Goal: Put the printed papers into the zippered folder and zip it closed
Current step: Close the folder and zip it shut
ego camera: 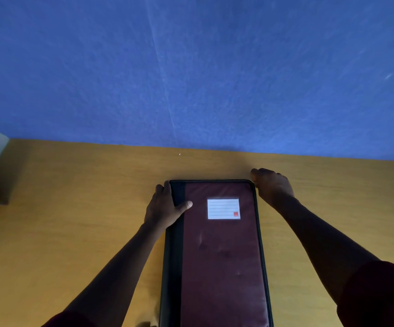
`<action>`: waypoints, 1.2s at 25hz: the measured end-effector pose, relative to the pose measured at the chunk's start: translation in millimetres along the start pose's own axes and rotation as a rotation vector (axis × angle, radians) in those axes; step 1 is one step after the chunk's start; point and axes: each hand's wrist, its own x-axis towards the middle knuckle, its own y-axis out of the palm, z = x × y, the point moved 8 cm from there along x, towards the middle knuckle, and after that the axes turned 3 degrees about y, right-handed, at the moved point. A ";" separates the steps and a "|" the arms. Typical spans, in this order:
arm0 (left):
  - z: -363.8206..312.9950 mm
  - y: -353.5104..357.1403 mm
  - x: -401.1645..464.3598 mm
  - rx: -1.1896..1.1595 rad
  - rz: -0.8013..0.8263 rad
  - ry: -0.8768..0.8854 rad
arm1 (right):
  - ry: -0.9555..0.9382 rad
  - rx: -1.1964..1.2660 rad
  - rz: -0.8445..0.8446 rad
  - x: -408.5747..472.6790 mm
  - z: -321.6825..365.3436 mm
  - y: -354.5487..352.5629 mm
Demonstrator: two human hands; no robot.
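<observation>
Presumably zipping, the right hand point(272, 187) pinches at the flat maroon fabric zippered folder's point(222, 251) one-o'clock corner while the left hand point(165, 206) clamps the spine; loosening could bunch the zipper.

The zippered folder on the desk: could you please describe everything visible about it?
The zippered folder lies flat and closed on the wooden desk, maroon fabric with a black spine strip and black edging. A white lined label sits near its far end. The left hand grips the spine side; the right hand is at the far right corner.
</observation>
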 end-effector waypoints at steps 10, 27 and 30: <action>-10.1 -0.9 15.7 0.051 -0.001 0.119 | -0.323 0.090 0.132 65.4 45.3 -1.5; -7.6 -2.4 16.8 0.107 0.020 0.119 | -0.441 0.202 0.077 86.4 203.1 11.4; -9.6 0.1 18.4 0.109 0.032 0.150 | -0.323 0.243 0.147 87.9 207.0 19.9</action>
